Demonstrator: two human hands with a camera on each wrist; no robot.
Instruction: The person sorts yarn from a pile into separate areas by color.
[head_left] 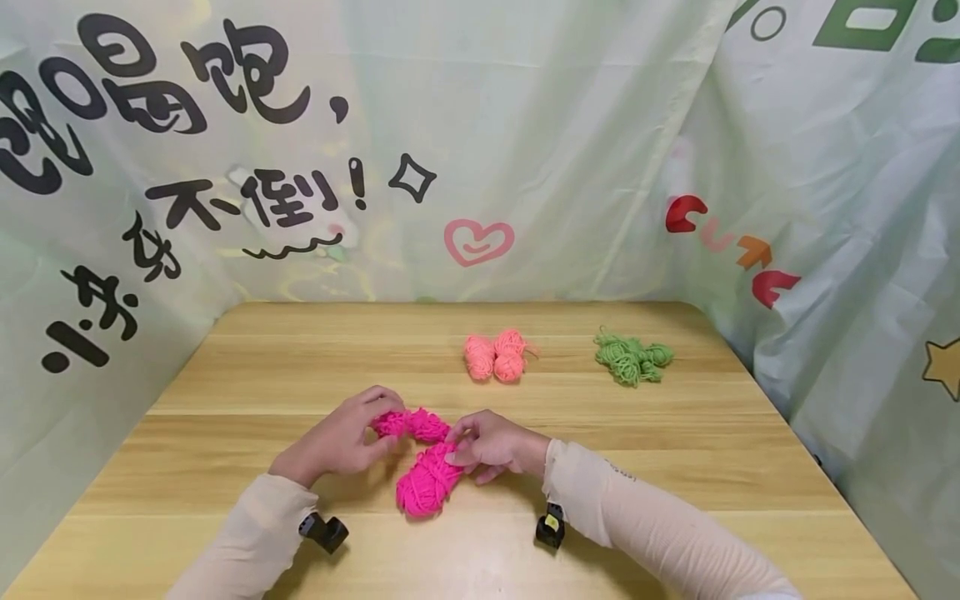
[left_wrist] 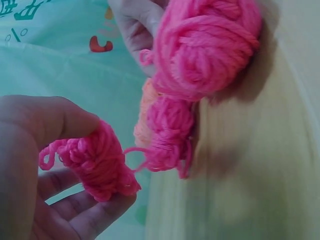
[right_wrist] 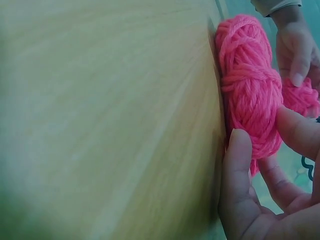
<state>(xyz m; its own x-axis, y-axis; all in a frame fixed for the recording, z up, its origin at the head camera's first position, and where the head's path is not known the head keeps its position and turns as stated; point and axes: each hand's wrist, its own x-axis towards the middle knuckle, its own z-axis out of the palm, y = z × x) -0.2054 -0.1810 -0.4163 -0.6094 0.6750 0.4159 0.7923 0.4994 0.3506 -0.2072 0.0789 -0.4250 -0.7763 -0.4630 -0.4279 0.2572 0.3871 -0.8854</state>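
Observation:
Three bundles of bright pink yarn lie close together near the middle of the table in the head view. My left hand pinches a small pink yarn bundle between thumb and fingers. A strand runs from it to a second small pink bundle. The larger pink yarn skein, wound round its middle, lies slanted just nearer to me. My right hand grips this skein's far right end with thumb and fingers, as the right wrist view shows too.
Two salmon-coloured yarn bundles lie farther back on the wooden table. To their right is a loose tangle of green yarn. Printed cloth hangs behind the table and along its sides.

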